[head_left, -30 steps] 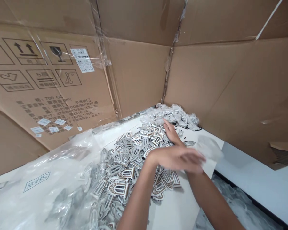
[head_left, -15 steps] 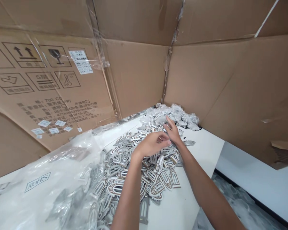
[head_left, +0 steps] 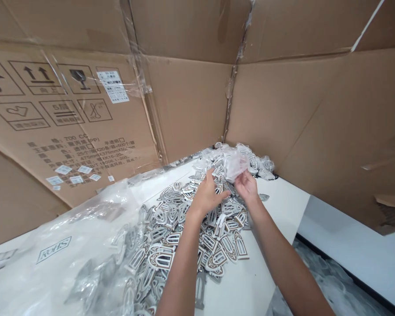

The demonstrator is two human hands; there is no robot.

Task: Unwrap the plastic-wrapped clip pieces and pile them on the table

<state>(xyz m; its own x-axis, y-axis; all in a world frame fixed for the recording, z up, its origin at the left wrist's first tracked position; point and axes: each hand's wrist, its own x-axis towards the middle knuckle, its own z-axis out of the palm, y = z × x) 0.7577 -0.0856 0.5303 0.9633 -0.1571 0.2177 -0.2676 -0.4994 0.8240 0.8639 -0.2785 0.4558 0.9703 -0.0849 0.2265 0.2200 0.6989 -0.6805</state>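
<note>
A heap of grey and white arch-shaped flat pieces (head_left: 171, 232) covers the white table (head_left: 243, 285). My left hand (head_left: 208, 195) and my right hand (head_left: 246, 186) are raised together over the far end of the heap. Both grip a small clear plastic bag (head_left: 232, 163) with one such piece inside. Behind the hands, in the corner, lies a pile of small bagged pieces (head_left: 256, 160).
Tall cardboard walls (head_left: 191, 101) enclose the table at the back and on both sides. A large crumpled clear bag (head_left: 62, 245) marked RoHS lies at the left. More clear plastic (head_left: 319, 281) fills a gap at the lower right, beyond the table's edge.
My left hand swept from the right across the heap up to my right hand. Both hands then lifted the small clear bag off the pile.
</note>
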